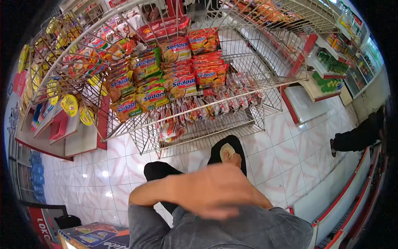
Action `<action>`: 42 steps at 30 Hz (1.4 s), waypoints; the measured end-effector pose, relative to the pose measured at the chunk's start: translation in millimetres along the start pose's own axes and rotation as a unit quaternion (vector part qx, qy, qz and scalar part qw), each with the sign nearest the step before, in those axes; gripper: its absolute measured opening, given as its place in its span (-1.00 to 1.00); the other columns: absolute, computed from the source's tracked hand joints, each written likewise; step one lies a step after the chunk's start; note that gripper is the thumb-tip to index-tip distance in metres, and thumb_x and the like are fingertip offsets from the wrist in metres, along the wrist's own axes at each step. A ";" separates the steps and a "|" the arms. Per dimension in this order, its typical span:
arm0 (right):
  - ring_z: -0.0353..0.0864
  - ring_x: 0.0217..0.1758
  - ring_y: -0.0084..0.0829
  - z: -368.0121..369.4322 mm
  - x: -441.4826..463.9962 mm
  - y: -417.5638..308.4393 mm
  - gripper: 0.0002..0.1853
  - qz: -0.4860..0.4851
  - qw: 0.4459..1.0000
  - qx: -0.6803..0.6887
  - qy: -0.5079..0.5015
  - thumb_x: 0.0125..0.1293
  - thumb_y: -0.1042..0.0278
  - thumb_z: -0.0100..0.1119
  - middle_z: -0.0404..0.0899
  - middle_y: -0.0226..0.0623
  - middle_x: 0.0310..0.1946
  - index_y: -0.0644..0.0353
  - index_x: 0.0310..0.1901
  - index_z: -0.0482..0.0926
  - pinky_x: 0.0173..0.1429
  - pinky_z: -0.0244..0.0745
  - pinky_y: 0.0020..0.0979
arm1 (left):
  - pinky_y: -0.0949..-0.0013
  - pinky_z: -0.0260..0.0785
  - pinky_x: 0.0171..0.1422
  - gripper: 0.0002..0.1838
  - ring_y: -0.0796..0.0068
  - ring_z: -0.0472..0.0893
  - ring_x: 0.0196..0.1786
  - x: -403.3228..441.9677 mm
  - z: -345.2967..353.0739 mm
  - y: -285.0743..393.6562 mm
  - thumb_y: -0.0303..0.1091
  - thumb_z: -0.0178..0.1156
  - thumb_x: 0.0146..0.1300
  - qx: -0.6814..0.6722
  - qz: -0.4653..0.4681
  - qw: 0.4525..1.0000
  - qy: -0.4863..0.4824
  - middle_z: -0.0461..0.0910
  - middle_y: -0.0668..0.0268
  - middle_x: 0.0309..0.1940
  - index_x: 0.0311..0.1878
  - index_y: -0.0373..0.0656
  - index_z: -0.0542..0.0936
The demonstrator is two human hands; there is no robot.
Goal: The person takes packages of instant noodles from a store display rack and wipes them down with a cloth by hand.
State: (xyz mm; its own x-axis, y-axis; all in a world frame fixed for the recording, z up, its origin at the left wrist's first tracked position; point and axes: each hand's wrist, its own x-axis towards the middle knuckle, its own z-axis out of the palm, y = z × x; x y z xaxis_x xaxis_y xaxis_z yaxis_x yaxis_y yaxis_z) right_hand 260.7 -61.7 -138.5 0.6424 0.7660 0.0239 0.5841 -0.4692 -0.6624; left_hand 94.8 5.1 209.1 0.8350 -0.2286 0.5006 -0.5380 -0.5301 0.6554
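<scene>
My left hand (213, 189) is raised close in front of my chest, blurred by motion, its fingers smeared. Beyond it, over my right knee, my right hand (233, 158) is closed on a pale, cream-coloured cloth or pad (226, 152). Ahead of my knees stands a wire rack (244, 93) holding stacked Sedaap noodle packets (182, 83) in green, orange and red. In front of these packets lie rows of small clear-wrapped sachets (207, 103).
Yellow round packs (69, 105) hang at the left above a red-edged shelf (85, 137). A person in dark clothing (360, 132) is at the right. Red-edged shelves (344, 211) run along the lower right. A printed box (93, 237) sits at the lower left.
</scene>
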 end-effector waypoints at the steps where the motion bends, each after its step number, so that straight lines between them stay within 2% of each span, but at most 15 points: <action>1: 0.57 -0.48 0.11 5.3 0.3 4.6 -0.41 -0.007 1.000 0.009 0.006 0.28 -0.07 -0.01 0.52 0.18 -0.60 0.37 -0.62 0.56 -0.36 0.45 -0.02 | 0.13 0.37 0.14 -0.60 0.22 0.54 0.03 10.0 3.3 17.7 -0.26 0.27 0.12 0.026 0.058 0.997 0.031 0.53 0.15 -0.06 0.03 -0.15 0.51; 2: 0.57 -0.47 0.11 8.2 0.7 7.0 -0.41 -0.014 1.000 0.019 0.014 0.28 -0.08 -0.01 0.52 0.17 -0.60 0.37 -0.62 0.56 -0.36 0.45 -0.02 | 0.13 0.41 0.08 -0.63 0.22 0.57 -0.04 15.9 9.8 28.9 -0.25 0.27 0.12 0.054 0.117 0.990 0.061 0.55 0.15 -0.11 0.00 -0.14 0.53; 4: 0.61 -0.41 0.07 6.3 -0.1 6.6 -0.56 -0.006 0.999 0.037 0.004 0.23 0.03 0.09 0.56 0.09 -0.57 0.33 -0.47 0.62 -0.33 0.48 -0.10 | 0.13 0.42 -0.09 -0.80 0.20 0.58 -0.17 31.9 29.1 30.3 -0.36 0.15 0.22 0.079 0.217 0.948 0.219 0.57 0.16 -0.15 -0.11 -0.19 0.57; 6: 0.64 -0.39 0.02 3.0 -1.4 7.0 -0.60 -0.002 0.998 0.070 0.003 0.25 0.09 0.09 0.58 0.06 -0.54 0.34 -0.42 0.63 -0.31 0.50 -0.15 | 0.14 0.44 -0.21 -0.88 0.17 0.58 -0.26 35.7 27.7 32.0 -0.41 0.10 0.25 0.076 0.256 0.923 0.276 0.57 0.17 -0.16 -0.20 -0.20 0.57; 10: 0.68 -0.28 -0.20 -6.8 1.2 -4.5 -0.69 -0.051 0.964 0.259 0.014 0.28 0.21 0.11 0.65 -0.04 -0.40 0.35 -0.24 0.61 -0.19 0.51 -0.29 | 0.23 0.48 -0.28 -0.86 0.20 0.58 -0.36 16.2 8.8 29.8 -0.49 0.17 0.15 0.076 0.243 0.928 0.271 0.57 0.26 -0.16 -0.23 -0.08 0.47; 12: 0.68 -0.24 -0.30 -18.2 4.5 -18.8 -0.70 -0.062 0.948 0.307 -0.051 0.28 0.25 0.12 0.66 -0.10 -0.33 0.34 -0.15 0.59 -0.13 0.50 -0.36 | 0.25 0.48 -0.22 -0.82 0.22 0.60 -0.31 -9.7 7.9 23.8 -0.44 0.21 0.12 0.065 0.192 0.942 0.268 0.57 0.25 -0.18 -0.19 -0.07 0.48; 13: 0.64 -0.27 -0.35 -20.4 14.8 -26.9 -0.72 -0.134 0.948 0.288 -0.029 0.29 0.26 0.11 0.65 -0.20 -0.32 0.31 -0.13 0.58 -0.13 0.49 -0.39 | 0.24 0.48 -0.14 -0.80 0.21 0.60 -0.24 -32.7 6.4 17.0 -0.37 0.23 0.12 0.039 0.146 0.959 0.240 0.57 0.19 -0.18 -0.17 -0.11 0.53; 14: 0.63 -0.23 -0.37 -16.6 29.1 -25.6 -0.71 -0.134 0.954 0.262 -0.053 0.29 0.24 0.12 0.65 -0.20 -0.28 0.32 -0.13 0.58 -0.13 0.50 -0.38 | 0.22 0.48 -0.06 -0.76 0.21 0.61 -0.17 -53.9 9.0 9.5 -0.30 0.25 0.12 0.010 0.094 0.973 0.211 0.57 0.14 -0.19 -0.15 -0.15 0.58; 16: 0.61 -0.17 -0.41 -5.3 74.2 -22.6 -0.69 -0.138 0.961 0.217 -0.098 0.29 0.21 0.12 0.65 -0.20 -0.21 0.32 -0.12 0.59 -0.13 0.50 -0.36 | 0.31 0.49 -0.16 -0.88 0.24 0.61 -0.26 -90.3 20.4 -17.9 -0.36 0.21 0.16 0.020 -0.090 0.976 0.196 0.59 0.18 -0.24 -0.28 -0.18 0.60; 19: 0.60 -0.22 -0.41 3.6 148.1 -51.3 -0.69 0.024 0.919 0.351 -0.178 0.31 0.19 0.12 0.63 -0.26 -0.30 0.30 -0.14 0.57 -0.14 0.50 -0.35 | 0.42 0.44 -0.20 -0.92 0.40 0.59 -0.31 -164.8 86.6 -69.9 -0.44 0.17 0.22 0.005 -0.322 0.887 0.331 0.60 0.24 -0.31 -0.28 -0.23 0.59; 22: 0.60 -0.19 -0.40 28.8 230.1 -55.3 -0.69 0.111 0.878 0.375 -0.278 0.32 0.18 0.10 0.62 -0.27 -0.31 0.28 -0.11 0.55 -0.10 0.50 -0.34 | 0.53 0.39 -0.27 -0.89 0.65 0.54 -0.35 -234.0 149.1 -92.2 -0.42 0.17 0.27 -0.036 -0.508 0.736 0.447 0.59 0.33 -0.40 -0.21 -0.26 0.57; 24: 0.60 -0.19 -0.39 50.7 272.8 -56.8 -0.69 0.121 0.896 0.334 -0.265 0.32 0.18 0.10 0.62 -0.26 -0.31 0.28 -0.11 0.55 -0.11 0.50 -0.34 | 0.56 0.39 -0.27 -0.86 0.67 0.54 -0.36 -264.1 179.3 -92.3 -0.38 0.14 0.31 -0.057 -0.533 0.670 0.514 0.58 0.36 -0.41 -0.19 -0.26 0.56; 29: 0.60 -0.21 -0.38 88.1 317.1 -57.7 -0.69 0.133 0.918 0.278 -0.249 0.32 0.18 0.10 0.63 -0.25 -0.32 0.29 -0.12 0.55 -0.12 0.49 -0.33 | 0.54 0.44 -0.21 -0.83 0.63 0.59 -0.34 -274.9 197.0 -69.4 -0.36 0.13 0.33 -0.030 -0.587 0.595 0.548 0.61 0.33 -0.43 -0.17 -0.29 0.55; 38: 0.60 -0.23 -0.35 112.9 328.3 -67.4 -0.69 0.122 0.928 0.239 -0.258 0.31 0.19 0.12 0.63 -0.23 -0.32 0.31 -0.13 0.56 -0.14 0.48 -0.32 | 0.50 0.50 -0.35 -0.83 0.53 0.64 -0.45 -285.6 194.4 -88.1 -0.39 0.13 0.30 -0.038 -0.651 0.539 0.533 0.62 0.23 -0.44 -0.19 -0.33 0.55; 42: 0.60 -0.24 -0.34 113.3 327.6 -68.6 -0.68 0.110 0.930 0.232 -0.263 0.31 0.19 0.12 0.63 -0.22 -0.32 0.32 -0.13 0.56 -0.15 0.48 -0.31 | 0.49 0.50 -0.38 -0.83 0.52 0.64 -0.47 -284.4 189.4 -91.1 -0.40 0.14 0.29 -0.030 -0.647 0.543 0.535 0.62 0.21 -0.44 -0.20 -0.34 0.55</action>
State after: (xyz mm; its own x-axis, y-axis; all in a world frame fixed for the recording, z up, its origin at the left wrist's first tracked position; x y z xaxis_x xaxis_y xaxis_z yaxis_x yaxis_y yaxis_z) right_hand 374.8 271.3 -170.1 0.3188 0.8399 -0.4392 0.1113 -0.4934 -0.8627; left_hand -71.8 -36.2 -100.1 -0.0088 0.9254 -0.3788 0.3892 0.3521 0.8512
